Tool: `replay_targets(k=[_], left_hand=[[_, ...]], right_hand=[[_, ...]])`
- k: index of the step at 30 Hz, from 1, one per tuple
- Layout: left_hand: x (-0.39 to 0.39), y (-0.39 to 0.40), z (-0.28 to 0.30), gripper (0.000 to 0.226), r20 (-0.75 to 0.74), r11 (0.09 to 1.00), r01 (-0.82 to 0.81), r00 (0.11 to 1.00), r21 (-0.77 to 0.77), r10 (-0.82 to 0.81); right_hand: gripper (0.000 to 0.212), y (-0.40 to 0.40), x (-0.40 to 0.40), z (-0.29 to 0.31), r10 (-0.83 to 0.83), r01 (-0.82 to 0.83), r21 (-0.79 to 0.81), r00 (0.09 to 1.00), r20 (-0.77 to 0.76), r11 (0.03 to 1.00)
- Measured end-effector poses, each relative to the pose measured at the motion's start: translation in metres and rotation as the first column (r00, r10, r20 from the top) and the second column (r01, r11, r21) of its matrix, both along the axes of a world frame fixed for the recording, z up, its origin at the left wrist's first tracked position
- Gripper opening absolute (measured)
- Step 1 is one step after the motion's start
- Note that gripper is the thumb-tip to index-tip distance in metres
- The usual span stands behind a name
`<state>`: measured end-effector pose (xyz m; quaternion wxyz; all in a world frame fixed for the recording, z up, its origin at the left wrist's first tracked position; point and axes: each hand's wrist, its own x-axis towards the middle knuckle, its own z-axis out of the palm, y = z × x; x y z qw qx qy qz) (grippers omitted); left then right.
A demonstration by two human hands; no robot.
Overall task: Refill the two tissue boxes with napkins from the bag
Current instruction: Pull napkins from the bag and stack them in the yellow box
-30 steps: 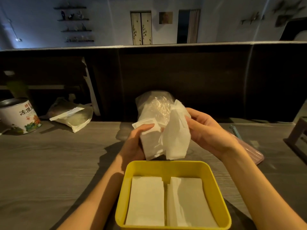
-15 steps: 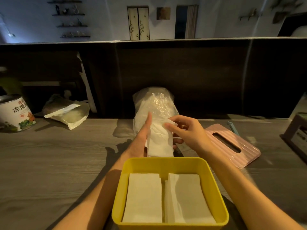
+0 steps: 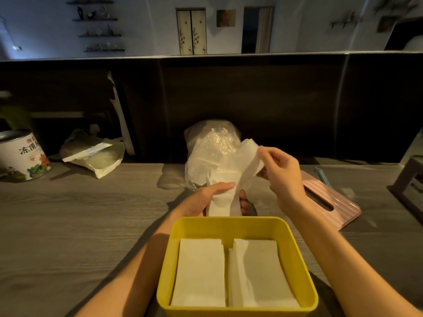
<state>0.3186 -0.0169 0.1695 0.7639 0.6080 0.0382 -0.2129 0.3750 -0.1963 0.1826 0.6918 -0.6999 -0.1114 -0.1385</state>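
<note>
Both hands grip one napkin [image 3: 231, 179]: left hand [image 3: 206, 199] low, right hand [image 3: 282, 172] pinching its top.

Yellow box [image 3: 231, 227]; white napkins [image 3: 201, 271]; pink ribbed lid [image 3: 338, 209].

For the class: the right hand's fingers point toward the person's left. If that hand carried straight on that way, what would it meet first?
The white napkin that the right hand already pinches; just beyond it, probably the clear plastic bag, though depth is unclear.
</note>
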Motion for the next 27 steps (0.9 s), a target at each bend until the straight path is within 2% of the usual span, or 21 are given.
replay_targets(k=[2, 3, 5, 7, 9, 11, 13, 16, 19, 21, 23, 24, 25, 27], left_hand=[[0.006, 0.000, -0.003, 0.067, -0.026, 0.991, -0.080, 0.997, -0.110, 0.077], [0.009, 0.000, -0.005, 0.068, -0.030, 0.977, -0.148, 0.989, -0.151, 0.145], [0.011, 0.002, -0.006, 0.063, -0.036, 0.938, -0.243, 0.970, -0.246, 0.242], [0.009, 0.002, -0.003, 0.065, -0.076, 0.910, -0.250, 0.968, -0.331, 0.238], [0.009, 0.000, 0.000, 0.071, -0.038, 0.927, -0.238, 0.971, -0.291, 0.237], [0.010, -0.001, 0.001, 0.073, 0.033, 0.958, -0.231, 0.970, -0.171, 0.240], [0.009, -0.004, 0.002, 0.076, 0.054, 0.974, -0.178, 0.981, -0.138, 0.187], [0.006, -0.005, -0.002, 0.082, 0.053, 0.978, -0.115, 0.991, -0.176, 0.127], [0.001, -0.006, -0.002, 0.078, 0.112, 0.991, -0.065, 0.991, -0.115, 0.078], [0.004, -0.003, -0.001, 0.075, 0.139, 0.997, -0.059, 0.988, -0.039, 0.064], [0.007, -0.001, -0.002, 0.095, 0.156, 0.994, -0.058, 0.987, 0.089, 0.044], [0.007, 0.001, 0.000, 0.102, 0.178, 0.985, -0.071, 0.983, 0.160, 0.043], [0.006, 0.003, 0.004, 0.096, 0.215, 0.969, -0.081, 0.976, 0.232, 0.030], [0.005, 0.009, 0.007, 0.045, 0.310, 0.952, -0.105, 0.951, 0.286, 0.011]], right_hand=[[0.015, -0.004, -0.001, 0.005, -0.034, 0.034, 0.072, 0.999, 0.000, 0.997], [0.016, -0.006, -0.002, 0.008, 0.004, -0.003, 0.096, 1.000, -0.012, 0.995], [0.018, -0.006, -0.007, 0.014, 0.213, -0.199, 0.162, 0.974, -0.077, 0.967], [0.025, -0.006, -0.010, 0.018, 0.451, -0.427, 0.181, 0.884, -0.122, 0.886], [0.026, -0.003, -0.012, 0.018, 0.529, -0.525, 0.070, 0.842, -0.102, 0.848], [0.021, 0.003, -0.013, 0.012, 0.447, -0.442, -0.166, 0.895, -0.012, 0.881], [0.014, 0.010, -0.012, 0.001, 0.332, -0.272, -0.365, 0.937, 0.113, 0.891], [0.009, 0.018, -0.009, -0.013, 0.244, -0.152, -0.423, 0.954, 0.174, 0.893], [0.016, 0.018, -0.006, -0.014, 0.185, -0.042, -0.486, 0.950, 0.250, 0.873], [0.037, 0.013, -0.003, -0.012, 0.228, -0.074, -0.543, 0.948, 0.222, 0.836], [0.050, 0.008, -0.001, -0.009, 0.324, -0.178, -0.624, 0.938, 0.127, 0.761], [0.047, 0.007, -0.001, -0.009, 0.360, -0.217, -0.644, 0.928, 0.098, 0.734], [0.042, 0.007, -0.001, -0.009, 0.379, -0.232, -0.648, 0.920, 0.095, 0.725], [0.035, 0.008, 0.000, -0.010, 0.381, -0.221, -0.622, 0.915, 0.134, 0.751]])
